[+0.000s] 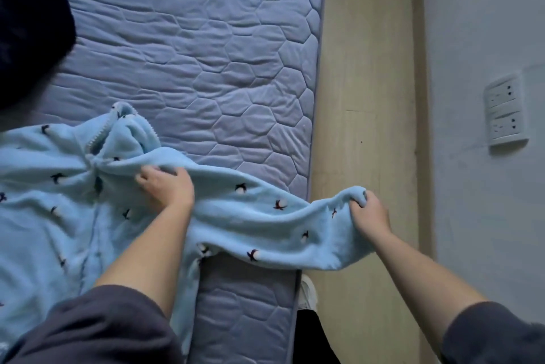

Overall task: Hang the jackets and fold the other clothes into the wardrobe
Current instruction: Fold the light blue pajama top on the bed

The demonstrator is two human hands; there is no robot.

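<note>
On a quilted blue mattress (206,54), a light-blue fleece jacket (53,210) spread flat, its shoulder pinched by the left hand (166,186), its sleeve (280,228) stretched past the bed edge, cuff clenched in the right hand (368,213).

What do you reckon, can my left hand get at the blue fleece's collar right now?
Probably yes. The collar lies uncovered on the mattress just beyond the left hand, with nothing between them; but that hand grips the blue fleece near the shoulder, so it must let go first.
</note>
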